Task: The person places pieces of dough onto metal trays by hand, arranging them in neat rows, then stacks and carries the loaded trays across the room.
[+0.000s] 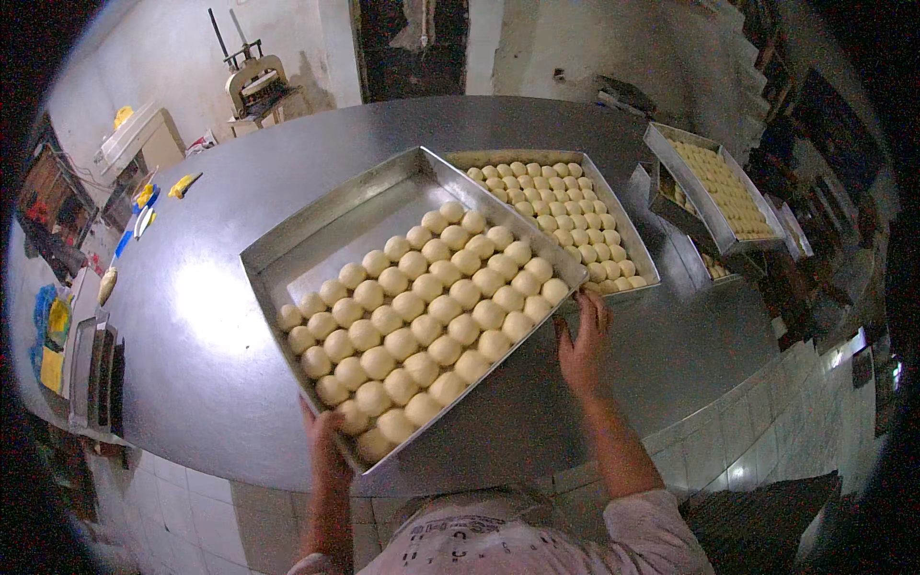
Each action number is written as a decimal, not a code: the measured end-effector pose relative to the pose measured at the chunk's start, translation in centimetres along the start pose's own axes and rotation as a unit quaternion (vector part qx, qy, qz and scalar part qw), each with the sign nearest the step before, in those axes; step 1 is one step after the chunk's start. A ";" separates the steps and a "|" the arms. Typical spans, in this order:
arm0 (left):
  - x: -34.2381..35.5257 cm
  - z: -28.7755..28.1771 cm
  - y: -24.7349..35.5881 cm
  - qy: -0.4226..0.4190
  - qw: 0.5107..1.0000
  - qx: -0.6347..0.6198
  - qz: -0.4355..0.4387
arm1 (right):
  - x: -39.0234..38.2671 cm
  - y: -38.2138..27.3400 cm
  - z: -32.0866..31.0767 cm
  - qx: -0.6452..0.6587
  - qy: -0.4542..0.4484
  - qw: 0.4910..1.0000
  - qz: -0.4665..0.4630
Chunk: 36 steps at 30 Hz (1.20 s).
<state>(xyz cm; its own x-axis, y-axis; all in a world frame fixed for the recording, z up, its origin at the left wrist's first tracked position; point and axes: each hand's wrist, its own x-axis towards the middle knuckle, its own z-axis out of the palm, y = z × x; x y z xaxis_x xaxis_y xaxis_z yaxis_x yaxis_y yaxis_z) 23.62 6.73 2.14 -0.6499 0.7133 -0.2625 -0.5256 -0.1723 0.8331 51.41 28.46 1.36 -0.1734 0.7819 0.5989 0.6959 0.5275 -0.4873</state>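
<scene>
A deep metal baking tray (340, 235) is tilted over the steel table, directly before me. Rows of round pale dough balls (422, 331) fill its nearer part, while bare metal shows at its far side. My left hand (328, 443) grips the tray's near left corner, some fingers hidden beneath the rim. At the right corner, my right hand (586, 347) has its fingers against the outer wall and its thumb apart from them. Just behind, a second tray (640, 251) full of dough balls lies on the table, partly covered by the one in my hands.
More trays of dough balls are stacked at the right, the top one (714, 225) tilted. The steel table (192, 393) has a curved-looking edge. A lever press (257, 84) stands at the back left. Yellow-handled tools (182, 185) and a brush (107, 286) lie along the left edge.
</scene>
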 end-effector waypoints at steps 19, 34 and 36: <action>-3.7 -23.6 10.2 0.154 0.969 0.195 0.021 | 1.5 -1.2 8.7 -0.055 -0.101 0.989 -0.097; 5.4 -22.0 8.9 -0.081 0.968 0.236 0.036 | 23.2 -19.4 2.7 -0.017 -0.057 0.997 -0.054; 6.8 -19.2 8.2 -0.106 0.964 0.241 0.022 | 25.7 -19.1 3.2 0.039 -0.077 0.995 -0.041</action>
<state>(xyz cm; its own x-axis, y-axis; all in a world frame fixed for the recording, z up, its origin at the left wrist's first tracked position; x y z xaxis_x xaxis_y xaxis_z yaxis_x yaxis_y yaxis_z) 4.40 -2.88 -2.16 -0.5122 0.8439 -0.1597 -0.1507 0.0947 0.9840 31.38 39.55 24.04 -0.3366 0.7729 0.5379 0.6190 0.6121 -0.4921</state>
